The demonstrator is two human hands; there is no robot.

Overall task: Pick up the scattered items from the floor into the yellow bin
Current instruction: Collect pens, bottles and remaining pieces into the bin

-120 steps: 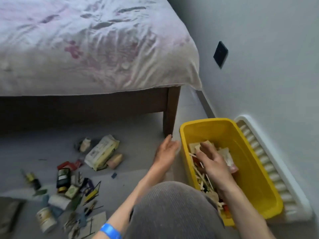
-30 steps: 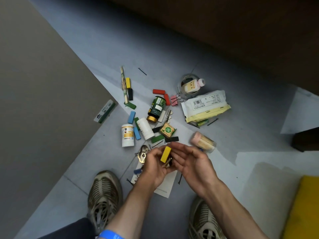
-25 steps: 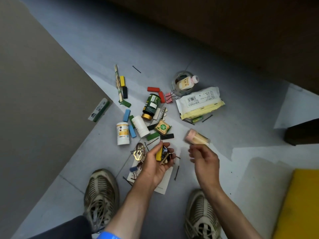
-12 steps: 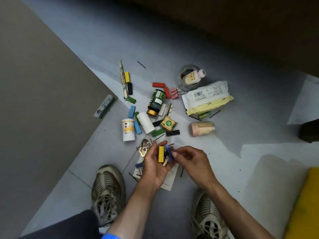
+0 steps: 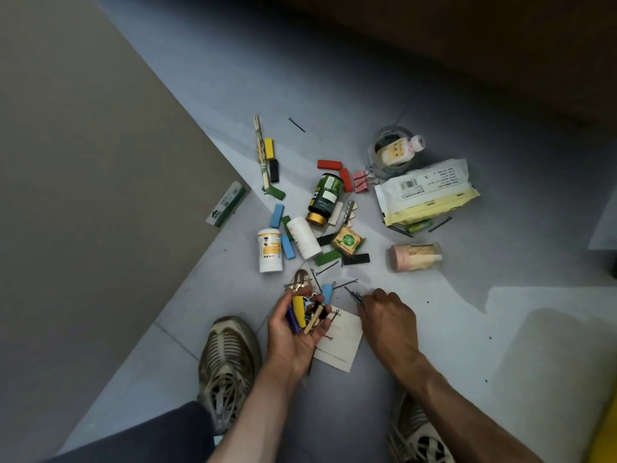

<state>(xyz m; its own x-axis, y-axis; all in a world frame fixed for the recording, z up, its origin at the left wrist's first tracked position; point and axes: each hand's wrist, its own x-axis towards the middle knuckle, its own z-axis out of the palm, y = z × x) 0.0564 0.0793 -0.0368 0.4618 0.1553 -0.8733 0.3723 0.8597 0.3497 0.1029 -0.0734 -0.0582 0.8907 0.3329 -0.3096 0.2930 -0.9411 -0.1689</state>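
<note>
Pale grey floor [image 5: 450,329] tiles filled the view, with a taupe panel [image 5: 83,162] at 9 o'clock and dark wood at 12. Nearest, two shoes [image 5: 228,365] stood at 6 o'clock, and a sliver of the yellow bin [image 5: 606,432] showed at 4. Above the shoes, the left hand [image 5: 297,329] gripped a bundle of small items, a yellow block [image 5: 298,309] among them. Just beside it at 3 o'clock, the right hand [image 5: 389,317] had its fingers curled down onto hairpins [image 5: 354,297] on the floor, beside a white card [image 5: 340,342]. Farther off lay the scattered pile: a white bottle [image 5: 269,250], a green bottle [image 5: 325,198], coloured blocks, a toothpick jar [image 5: 415,257] on its side, and a wipes pack [image 5: 425,192] with a barcode; its writing was too small to read. A lone hairpin [image 5: 296,125] lay farthest.
</note>
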